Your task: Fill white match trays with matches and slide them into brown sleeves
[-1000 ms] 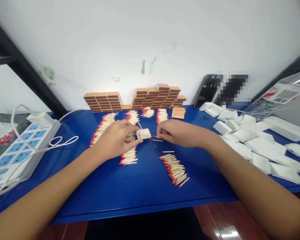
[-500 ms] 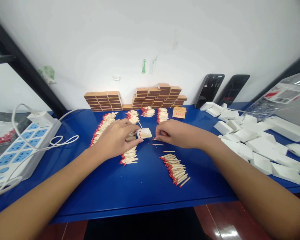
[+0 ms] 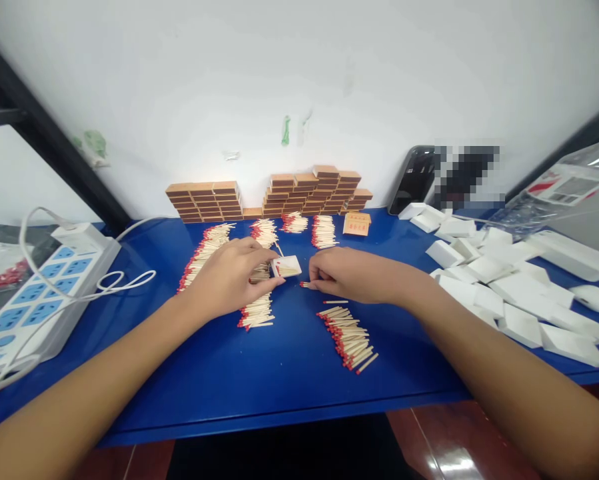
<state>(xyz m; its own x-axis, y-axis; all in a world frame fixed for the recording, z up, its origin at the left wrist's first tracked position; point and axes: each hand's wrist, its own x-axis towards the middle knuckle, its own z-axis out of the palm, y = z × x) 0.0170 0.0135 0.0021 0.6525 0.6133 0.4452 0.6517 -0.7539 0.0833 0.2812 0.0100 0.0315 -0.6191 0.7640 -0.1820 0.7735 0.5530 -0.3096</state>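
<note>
while left hand (image 3: 229, 280) holds the tray (image 3: 288, 267), right hand (image 3: 346, 275) pinches matches (image 3: 306, 285).

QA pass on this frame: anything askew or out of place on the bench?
Nothing damaged. White trays lie in a loose heap at right, unlike the squared brown matchbox stacks. One stray match lies apart from the pile near the right hand.

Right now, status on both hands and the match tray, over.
Left hand grips white tray, matches inside. Right hand pinches match, red tip toward tray. Loose match pile beside right hand, not touching.
</note>
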